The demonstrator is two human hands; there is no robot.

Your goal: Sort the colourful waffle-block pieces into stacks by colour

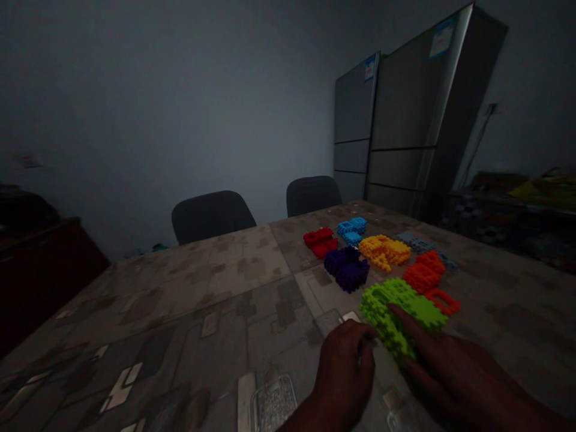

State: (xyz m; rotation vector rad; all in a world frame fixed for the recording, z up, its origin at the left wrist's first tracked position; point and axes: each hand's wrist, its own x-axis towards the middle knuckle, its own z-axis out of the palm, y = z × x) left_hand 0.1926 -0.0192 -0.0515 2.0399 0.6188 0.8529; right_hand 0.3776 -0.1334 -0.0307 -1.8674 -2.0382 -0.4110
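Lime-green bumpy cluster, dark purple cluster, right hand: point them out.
Lime-green bumpy cluster (411, 298): head view, on its upper surface.
Dark purple cluster (347, 269): head view, near its middle.
Right hand (445, 363): head view, on the back of the hand, behind the fingers.

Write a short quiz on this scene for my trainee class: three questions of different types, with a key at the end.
1. Multiple choice: which pieces does the grip of the right hand touch?
A) dark purple
B) lime green
C) yellow

2. True or false: the dark-purple pieces lie nearer the hands than the light-blue pieces.

3. Count: how many chairs show beyond the table?

Key:
1. B, the lime-green pieces.
2. True.
3. Two.
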